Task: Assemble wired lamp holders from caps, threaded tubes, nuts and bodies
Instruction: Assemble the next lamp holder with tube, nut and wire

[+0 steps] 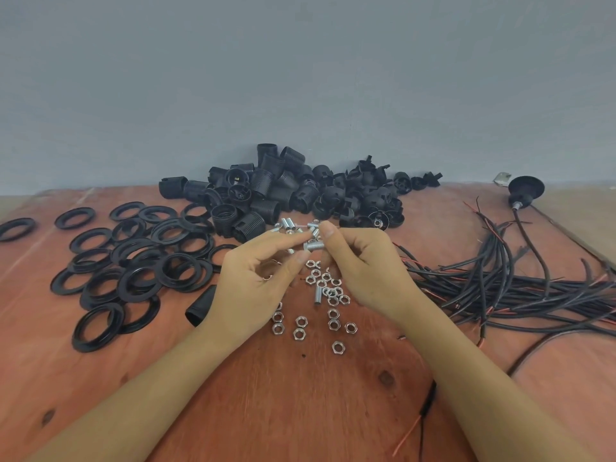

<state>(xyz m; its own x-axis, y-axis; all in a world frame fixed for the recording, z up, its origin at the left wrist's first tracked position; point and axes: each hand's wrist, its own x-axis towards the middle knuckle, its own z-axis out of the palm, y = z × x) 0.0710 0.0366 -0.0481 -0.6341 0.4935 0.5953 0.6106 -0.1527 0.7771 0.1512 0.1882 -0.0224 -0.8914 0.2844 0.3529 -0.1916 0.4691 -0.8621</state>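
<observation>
My right hand [360,261] pinches a short silver threaded tube [314,245] between thumb and fingers above the table. My left hand [263,265] meets it from the left, its fingertips at the tube's left end; whether they hold a nut there I cannot tell. Several silver nuts [328,295] lie scattered on the wood under and in front of both hands. More threaded tubes [293,225] lie just beyond my fingers. A heap of black lamp holder bodies and caps [293,191] sits against the wall.
Black rings [140,261] spread over the left of the wooden table [300,395]. A bundle of black and red wires [520,288] lies at the right. A black cap [201,305] rests near my left wrist. An assembled wired holder [525,190] sits far right.
</observation>
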